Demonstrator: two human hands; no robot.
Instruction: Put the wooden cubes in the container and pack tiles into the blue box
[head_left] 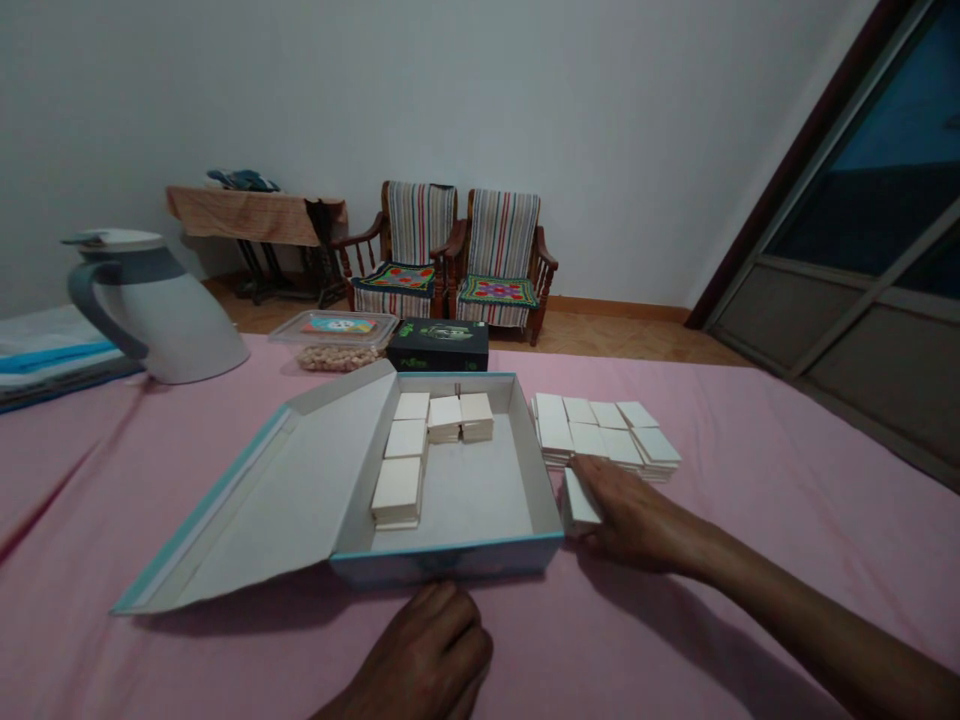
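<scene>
My right hand (630, 515) is closed round a small stack of white cards (580, 500), tilted on edge beside the box's right wall. Just beyond it, several stacks of the same blank white cards (600, 430) stand close together on the cloth. The open light-blue box (480, 562) has a white inside, and its lid (277, 500) lies folded out to the left. Card piles (397, 485) line the box's left side and part of its back. My left hand (431, 655) rests on the cloth before the box's front wall, fingers curled in, with nothing visible in it.
Behind the box are a black box (439, 345) and a clear plastic container (337, 345) of nuts. A white and grey jug (161, 310) stands at the left by a plastic-wrapped pack (56, 355). The pink cloth (810, 500) covers the table. Two chairs (499, 250) stand beyond.
</scene>
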